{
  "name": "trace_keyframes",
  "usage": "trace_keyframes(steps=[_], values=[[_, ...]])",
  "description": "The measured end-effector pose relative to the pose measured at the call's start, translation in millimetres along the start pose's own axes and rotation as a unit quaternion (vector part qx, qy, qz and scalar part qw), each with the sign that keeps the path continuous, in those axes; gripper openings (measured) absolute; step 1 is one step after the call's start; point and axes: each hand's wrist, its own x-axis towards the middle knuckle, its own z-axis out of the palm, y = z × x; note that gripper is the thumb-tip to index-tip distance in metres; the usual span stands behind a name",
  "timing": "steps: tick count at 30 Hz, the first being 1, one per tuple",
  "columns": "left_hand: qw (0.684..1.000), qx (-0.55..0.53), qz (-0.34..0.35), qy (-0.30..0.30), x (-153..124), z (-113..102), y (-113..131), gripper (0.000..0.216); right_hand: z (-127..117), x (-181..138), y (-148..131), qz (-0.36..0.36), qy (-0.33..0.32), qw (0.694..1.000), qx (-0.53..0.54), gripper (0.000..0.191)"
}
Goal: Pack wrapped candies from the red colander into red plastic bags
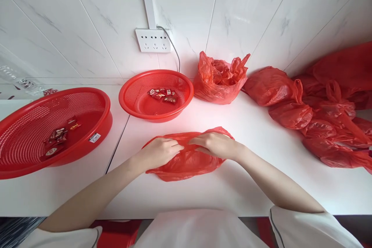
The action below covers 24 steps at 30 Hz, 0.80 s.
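A red plastic bag (192, 164) lies spread out on the white table in front of me, its mouth wide and facing up. My left hand (162, 150) reaches over the left part of its mouth, with the fingers stretched to the right and close together. From the other side, my right hand (213, 145) reaches in over the bag, fingers extended and slightly apart. Both hands touch or hover just at the thin plastic; their undersides are hidden. Behind the bag, a red perforated basket (132, 104) holds several small wrapped snacks (163, 95).
On the left stands a larger red basket (99, 118) with a few wrapped packets (58, 136). An upright red bag (219, 89) sits by the tiled wall. Tied red bags (270, 85) pile up at right. A power strip (153, 40) hangs on the wall, its cable running down.
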Motion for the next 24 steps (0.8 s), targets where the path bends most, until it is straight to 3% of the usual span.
trace_keyframes(steps=[4,6,9,12,17,21,23,24], values=[[0.998,0.015,0.041,0.037,0,0,7,0.033,-1,6,-11,-0.119,0.069,0.988,-0.066,0.035],[0.999,0.028,0.024,0.023,-3,0,2,0.038,5,6,-7,-0.124,0.065,0.987,-0.082,0.046],[0.999,0.028,-0.024,-0.023,-6,3,-10,0.072,20,5,7,-0.042,-0.001,0.996,-0.076,0.088],[0.997,0.006,-0.054,-0.051,-6,8,-25,0.083,35,4,23,0.080,-0.074,0.994,-0.029,0.108],[0.994,-0.047,-0.069,-0.065,-5,12,-49,0.089,46,3,41,0.181,-0.133,0.972,0.070,0.117],[0.987,-0.136,-0.083,-0.027,-5,12,-62,0.083,45,6,38,0.215,-0.145,0.962,0.082,0.117],[0.961,-0.255,-0.099,0.030,-4,11,-63,0.075,41,7,31,0.229,-0.151,0.959,0.072,0.115],[0.930,-0.339,-0.121,0.067,-3,10,-61,0.071,38,8,27,0.232,-0.148,0.959,0.063,0.110]])
